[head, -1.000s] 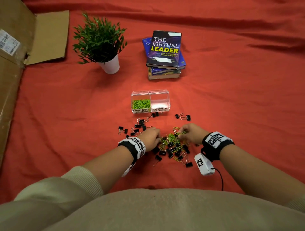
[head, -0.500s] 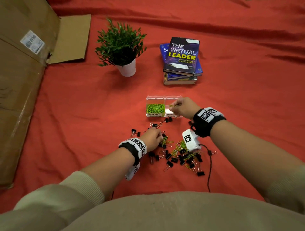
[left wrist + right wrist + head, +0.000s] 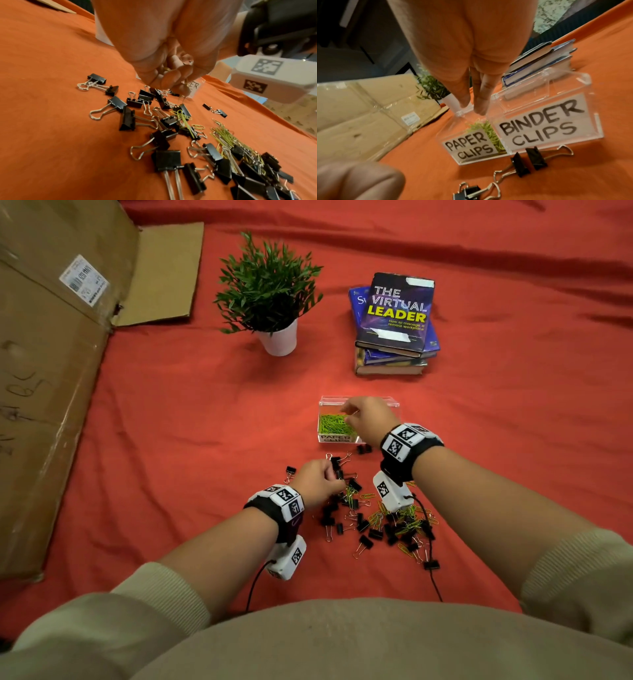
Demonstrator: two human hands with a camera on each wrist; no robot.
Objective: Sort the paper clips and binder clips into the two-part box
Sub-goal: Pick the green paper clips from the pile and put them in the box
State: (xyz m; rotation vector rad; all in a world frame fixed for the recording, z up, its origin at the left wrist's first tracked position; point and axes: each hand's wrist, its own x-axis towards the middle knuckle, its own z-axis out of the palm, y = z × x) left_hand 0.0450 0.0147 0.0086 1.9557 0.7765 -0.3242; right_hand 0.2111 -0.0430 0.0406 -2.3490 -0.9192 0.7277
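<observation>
The clear two-part box (image 3: 392,405) stands on the red cloth. Its left part, labelled PAPER CLIPS (image 3: 469,146), holds green paper clips (image 3: 331,424). The part labelled BINDER CLIPS (image 3: 539,128) looks empty. My right hand (image 3: 347,414) hangs over the paper-clip part with straight fingers (image 3: 479,108) pointing down and nothing between them. Closer to me lies a mixed pile (image 3: 387,525) of black binder clips (image 3: 126,119) and yellow-green paper clips (image 3: 224,136). At the pile's far left edge, my left hand (image 3: 334,477) has its curled fingers (image 3: 171,79) round a few paper clips.
A potted plant (image 3: 270,292) and a stack of books (image 3: 397,316) stand behind the two-part box. A large flattened cardboard box (image 3: 44,371) lies along the left. Two binder clips (image 3: 527,162) sit right in front of the two-part box. Camera cables trail near my body.
My right hand left the pile, moved forward to the box and now hangs over the paper-clip part with its fingers straightened. My left hand has stayed at the pile.
</observation>
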